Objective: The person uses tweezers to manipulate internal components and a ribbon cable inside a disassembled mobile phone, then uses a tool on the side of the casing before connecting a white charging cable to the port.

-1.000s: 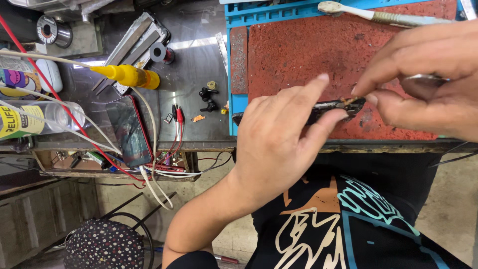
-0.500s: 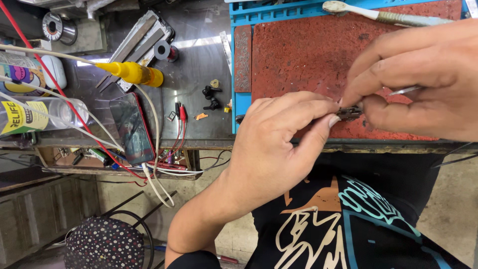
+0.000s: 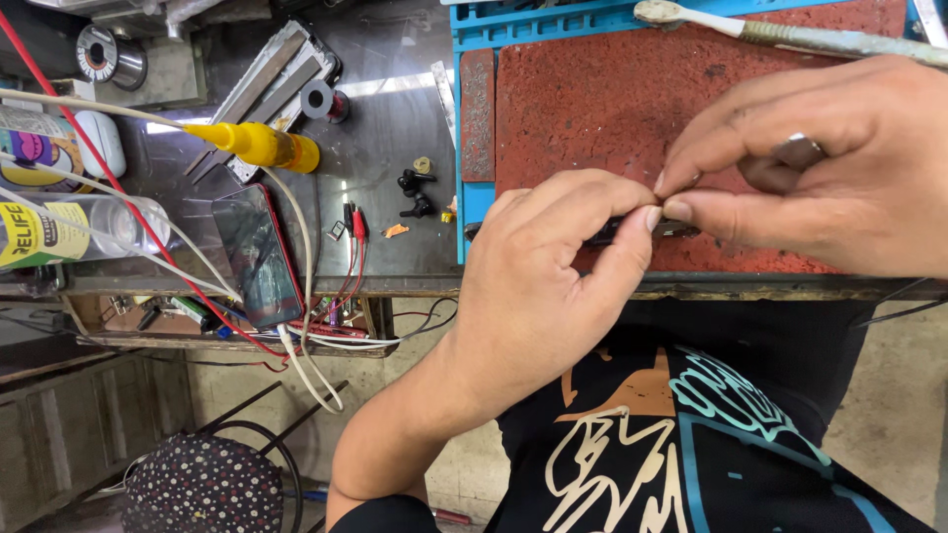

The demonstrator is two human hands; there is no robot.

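My left hand point(image 3: 538, 286) and my right hand point(image 3: 820, 168) meet over the near edge of a red work mat point(image 3: 602, 99). Both pinch a small dark flat part point(image 3: 604, 235) between thumb and forefinger, right where their fingertips touch. Most of the part is hidden by my fingers. A ring sits on one finger of my right hand.
A white brush point(image 3: 790, 35) lies at the mat's far edge, on a blue tray point(image 3: 474, 30). Left of the mat are small black screws point(image 3: 415, 192), a phone point(image 3: 259, 252), a yellow-handled tool point(image 3: 252, 143), red and white wires, bottles point(image 3: 59, 222) and a solder spool point(image 3: 104, 54). A dotted stool point(image 3: 202, 484) stands below.
My right hand has moved left and lower, closing in on the part. My left fingers have curled tighter until both hands' fingertips touch.
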